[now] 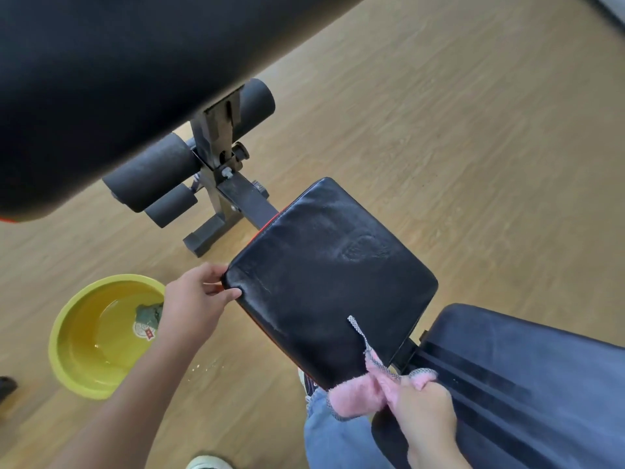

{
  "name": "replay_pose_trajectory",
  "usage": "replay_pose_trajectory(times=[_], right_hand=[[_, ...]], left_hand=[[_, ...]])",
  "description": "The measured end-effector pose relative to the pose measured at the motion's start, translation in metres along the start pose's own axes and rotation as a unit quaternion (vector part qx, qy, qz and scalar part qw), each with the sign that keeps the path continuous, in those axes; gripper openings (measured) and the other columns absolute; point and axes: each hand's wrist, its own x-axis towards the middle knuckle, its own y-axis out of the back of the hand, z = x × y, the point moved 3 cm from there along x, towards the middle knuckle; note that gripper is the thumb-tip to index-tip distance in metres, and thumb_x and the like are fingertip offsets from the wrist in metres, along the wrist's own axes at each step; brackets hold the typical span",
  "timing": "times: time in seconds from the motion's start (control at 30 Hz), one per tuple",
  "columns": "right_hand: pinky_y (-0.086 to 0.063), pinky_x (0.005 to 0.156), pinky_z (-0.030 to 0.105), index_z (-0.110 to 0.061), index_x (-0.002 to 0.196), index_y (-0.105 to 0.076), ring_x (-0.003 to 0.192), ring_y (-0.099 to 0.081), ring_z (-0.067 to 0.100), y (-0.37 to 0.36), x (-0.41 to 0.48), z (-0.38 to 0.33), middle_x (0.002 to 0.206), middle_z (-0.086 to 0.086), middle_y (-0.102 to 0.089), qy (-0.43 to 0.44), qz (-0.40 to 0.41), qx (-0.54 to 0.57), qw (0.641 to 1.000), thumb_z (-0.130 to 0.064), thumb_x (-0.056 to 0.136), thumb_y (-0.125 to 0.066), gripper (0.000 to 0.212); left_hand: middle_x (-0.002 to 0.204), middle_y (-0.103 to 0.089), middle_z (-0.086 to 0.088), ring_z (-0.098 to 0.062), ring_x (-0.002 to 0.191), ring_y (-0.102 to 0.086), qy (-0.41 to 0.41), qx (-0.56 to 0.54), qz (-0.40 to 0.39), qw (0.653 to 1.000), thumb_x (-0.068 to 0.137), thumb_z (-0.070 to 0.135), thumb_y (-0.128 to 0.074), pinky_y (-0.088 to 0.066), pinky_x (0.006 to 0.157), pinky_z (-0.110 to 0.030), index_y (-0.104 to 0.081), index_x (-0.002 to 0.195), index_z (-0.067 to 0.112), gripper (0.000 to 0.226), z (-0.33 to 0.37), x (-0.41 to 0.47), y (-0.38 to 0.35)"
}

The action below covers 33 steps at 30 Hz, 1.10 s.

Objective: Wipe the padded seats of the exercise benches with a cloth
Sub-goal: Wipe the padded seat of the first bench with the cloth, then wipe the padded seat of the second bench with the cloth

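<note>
The left hand (194, 297) is extended forward, fingers pinched closed; the right hand (424, 406) is clenched in a fist.

Pale wood-plank floor (456, 130) under soft, even light.

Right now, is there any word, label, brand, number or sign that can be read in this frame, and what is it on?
No text can be read.
Embossed emblem on the black seat pad: a faint outline only, too blurred to read.
Round red-and-white sticker inside the yellow basin: marks show on it, too small to read.
Pink cloth in the right hand: no lettering shows.
</note>
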Motion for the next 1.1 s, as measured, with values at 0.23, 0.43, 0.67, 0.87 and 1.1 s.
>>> replay_pose_trajectory(times=[0.23, 0.43, 0.67, 0.87, 1.1], right_hand=[[-0.043, 0.067, 0.032, -0.005, 0.083, -0.062, 0.081, -0.056, 0.038, 0.001, 0.033, -0.103, 0.081, 0.011, -0.054, 0.183, 0.075, -0.054, 0.979, 0.006, 0.090, -0.049, 0.019], [-0.041, 0.064, 0.031, -0.006, 0.082, -0.066, 0.073, -0.059, 0.027, 0.006, -0.005, -0.080, 0.094, 0.012, -0.058, 0.297, 0.012, -0.127, 0.946, 0.009, 0.086, -0.053, 0.021], [-0.043, 0.082, 0.000, -0.054, 0.092, -0.061, 0.076, -0.073, 0.020, -0.052, -0.028, -0.090, 0.121, -0.006, -0.058, 0.362, -0.082, -0.085, 0.925, -0.006, 0.093, -0.052, 0.050], [-0.054, 0.095, 0.051, -0.046, 0.097, -0.067, 0.108, -0.063, 0.035, -0.083, -0.089, -0.085, 0.122, -0.002, -0.053, 0.477, -0.123, -0.193, 0.848, -0.003, 0.086, -0.054, 0.046], [-0.049, 0.062, 0.015, -0.033, 0.111, -0.070, 0.069, -0.066, 0.008, -0.152, -0.236, -0.049, 0.076, -0.008, -0.069, 0.602, -0.295, -0.332, 0.664, -0.011, 0.074, -0.054, 0.046]], left_hand=[[0.093, -0.075, 0.006, 0.006, 0.078, -0.063, 0.006, -0.010, 0.012, 1.000, 0.079, 0.013, -0.082, -0.042, 0.062, -0.012, -0.072, 0.106, 0.022, 0.030, 0.005, -0.005, 0.000], [0.106, -0.074, 0.005, -0.011, 0.092, -0.071, -0.004, -0.033, 0.011, 0.999, 0.081, 0.013, -0.081, -0.059, 0.085, -0.032, -0.071, 0.119, 0.022, 0.041, 0.002, -0.011, 0.001], [0.124, -0.065, 0.011, -0.005, 0.101, -0.068, -0.025, -0.077, -0.015, 0.997, 0.083, 0.015, -0.079, -0.057, 0.090, -0.025, -0.059, 0.134, 0.031, 0.057, -0.032, -0.047, 0.015], [0.110, -0.071, 0.012, -0.004, 0.093, -0.070, 0.043, -0.144, 0.061, 0.987, 0.078, 0.015, -0.083, -0.058, 0.087, -0.024, -0.069, 0.121, 0.028, 0.047, -0.112, -0.111, 0.067], [0.113, -0.067, 0.022, 0.001, 0.100, -0.065, 0.074, -0.096, 0.138, 0.983, 0.082, 0.028, -0.078, -0.053, 0.094, -0.028, -0.064, 0.126, 0.036, 0.046, -0.206, -0.196, 0.140]])
